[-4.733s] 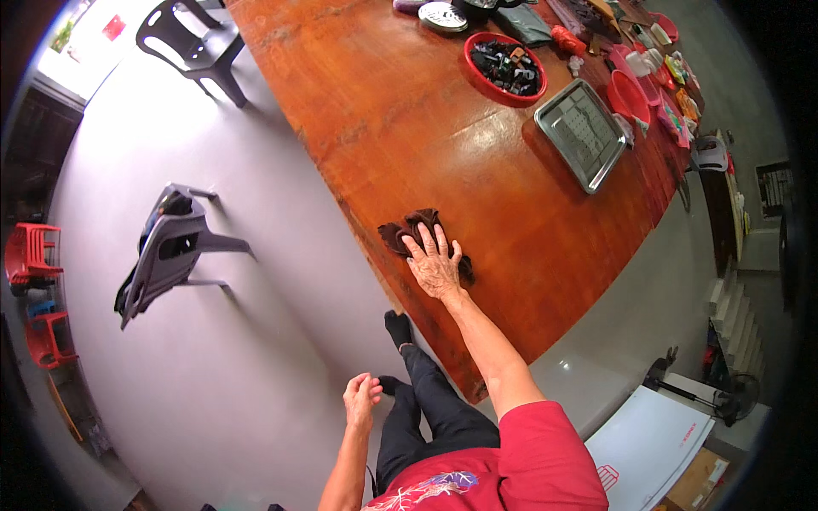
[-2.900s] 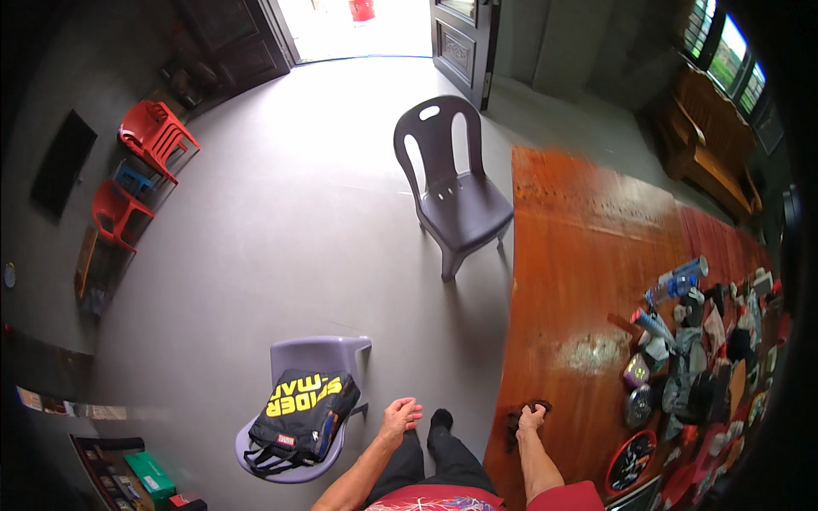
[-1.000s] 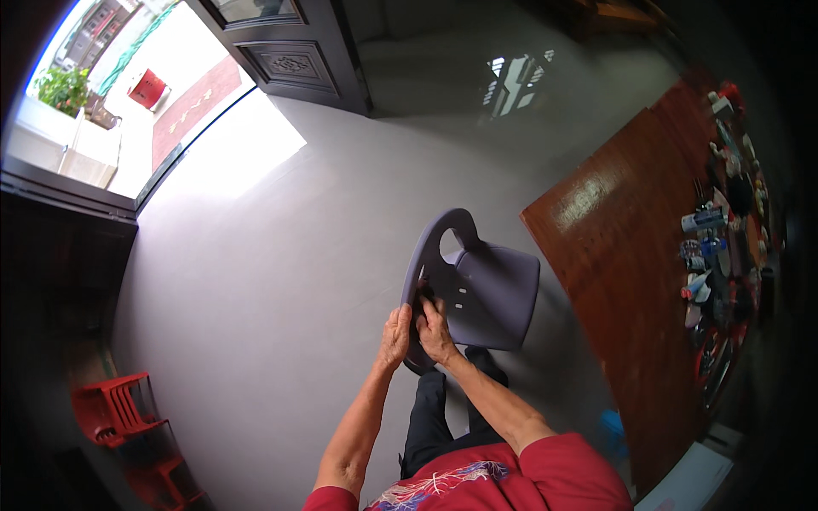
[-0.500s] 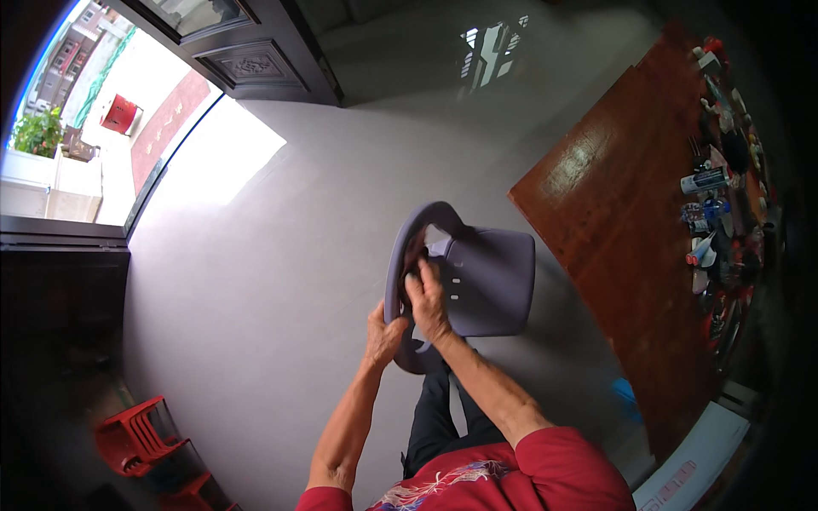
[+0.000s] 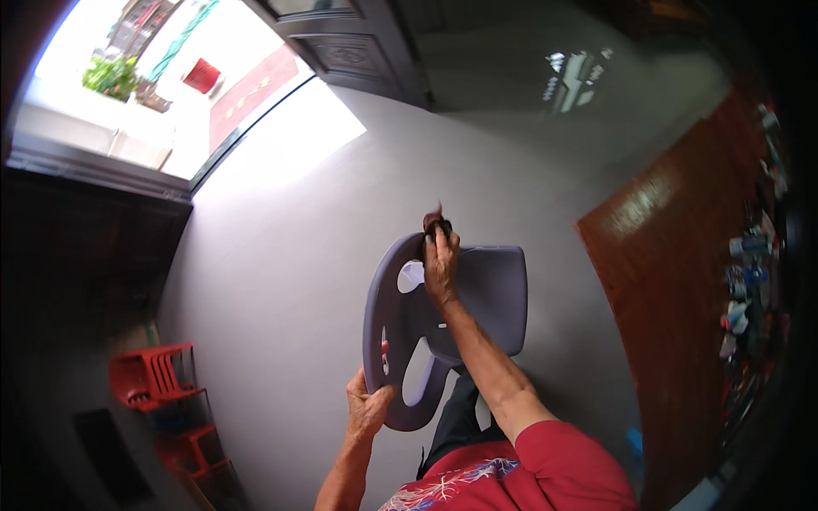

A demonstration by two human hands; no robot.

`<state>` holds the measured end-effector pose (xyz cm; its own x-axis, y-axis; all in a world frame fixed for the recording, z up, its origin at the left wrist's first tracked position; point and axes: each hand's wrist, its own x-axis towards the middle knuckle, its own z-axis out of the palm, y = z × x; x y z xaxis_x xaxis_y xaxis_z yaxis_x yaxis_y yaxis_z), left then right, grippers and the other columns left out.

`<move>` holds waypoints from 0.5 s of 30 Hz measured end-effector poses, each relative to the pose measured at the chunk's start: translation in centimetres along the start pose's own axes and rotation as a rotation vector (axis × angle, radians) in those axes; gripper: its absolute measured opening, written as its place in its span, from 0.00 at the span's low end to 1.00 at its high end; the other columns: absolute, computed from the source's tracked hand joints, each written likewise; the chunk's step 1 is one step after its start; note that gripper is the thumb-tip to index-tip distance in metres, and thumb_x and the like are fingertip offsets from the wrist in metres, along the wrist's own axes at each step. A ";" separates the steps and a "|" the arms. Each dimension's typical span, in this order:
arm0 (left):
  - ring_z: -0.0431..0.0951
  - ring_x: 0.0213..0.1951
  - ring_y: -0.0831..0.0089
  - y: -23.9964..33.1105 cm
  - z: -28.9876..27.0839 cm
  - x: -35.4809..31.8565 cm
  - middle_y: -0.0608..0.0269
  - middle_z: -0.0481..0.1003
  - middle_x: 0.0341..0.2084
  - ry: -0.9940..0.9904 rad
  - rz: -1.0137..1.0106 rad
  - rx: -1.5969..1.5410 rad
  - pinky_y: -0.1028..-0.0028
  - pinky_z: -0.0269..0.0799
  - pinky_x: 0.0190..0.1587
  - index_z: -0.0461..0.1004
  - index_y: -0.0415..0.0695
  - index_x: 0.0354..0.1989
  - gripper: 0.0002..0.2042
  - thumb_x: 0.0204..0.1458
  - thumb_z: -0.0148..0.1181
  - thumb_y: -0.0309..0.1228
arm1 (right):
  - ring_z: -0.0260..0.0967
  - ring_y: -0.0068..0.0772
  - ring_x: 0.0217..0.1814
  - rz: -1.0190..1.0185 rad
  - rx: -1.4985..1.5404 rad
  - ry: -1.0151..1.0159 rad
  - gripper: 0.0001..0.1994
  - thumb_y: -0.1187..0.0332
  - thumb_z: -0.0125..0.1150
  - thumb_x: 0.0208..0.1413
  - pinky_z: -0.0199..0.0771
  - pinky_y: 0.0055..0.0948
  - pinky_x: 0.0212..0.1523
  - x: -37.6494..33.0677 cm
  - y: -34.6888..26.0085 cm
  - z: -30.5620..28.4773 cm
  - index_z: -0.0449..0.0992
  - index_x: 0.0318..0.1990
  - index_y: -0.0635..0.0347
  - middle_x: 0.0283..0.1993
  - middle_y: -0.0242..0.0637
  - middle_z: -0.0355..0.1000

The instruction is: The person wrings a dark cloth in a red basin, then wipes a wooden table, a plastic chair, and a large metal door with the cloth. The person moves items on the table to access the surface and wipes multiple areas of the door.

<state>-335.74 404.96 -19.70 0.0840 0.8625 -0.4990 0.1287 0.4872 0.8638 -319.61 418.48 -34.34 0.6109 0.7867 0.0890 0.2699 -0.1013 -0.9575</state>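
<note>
A grey-purple plastic chair [image 5: 492,298] stands before me, its seat to the right and its backrest, pierced by oval openings, to the left. My left hand [image 5: 369,410] is closed around the near left edge of the backrest, with fingers partly hidden behind it. At the far end of the backrest, my right hand [image 5: 441,271] is closed on a dark brown cloth [image 5: 435,219], which bunches over the rim there. Part of the cloth sticks up beyond the fingertips.
On the right, a reddish-brown wooden table [image 5: 656,255] carries bottles and many small items along its far side. Red plastic chairs [image 5: 162,375] are stacked at the lower left. A dark panelled door [image 5: 354,55] stands open at a bright doorway, with a red bucket [image 5: 202,77] outside.
My right hand has moved with the cloth from the middle of the backrest to its far end. The backrest has turned to show more of its face, and the whole view has shifted.
</note>
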 end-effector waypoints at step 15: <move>0.72 0.44 0.71 -0.3 -16.3 -6.4 0.53 0.70 0.46 0.474 -0.009 -0.427 0.75 0.69 0.46 0.66 0.37 0.55 0.30 0.34 0.51 0.18 | 0.51 0.50 0.56 -0.254 0.243 -0.541 0.21 0.72 0.50 0.55 0.53 0.39 0.59 -13.5 -15.7 20.1 0.66 0.57 0.62 0.57 0.53 0.52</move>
<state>-352.39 401.50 -15.65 -0.3745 0.7772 -0.5057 -0.2856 0.4221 0.8604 -347.03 421.65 -26.00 0.0713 0.9703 0.2312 0.1416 0.2196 -0.9653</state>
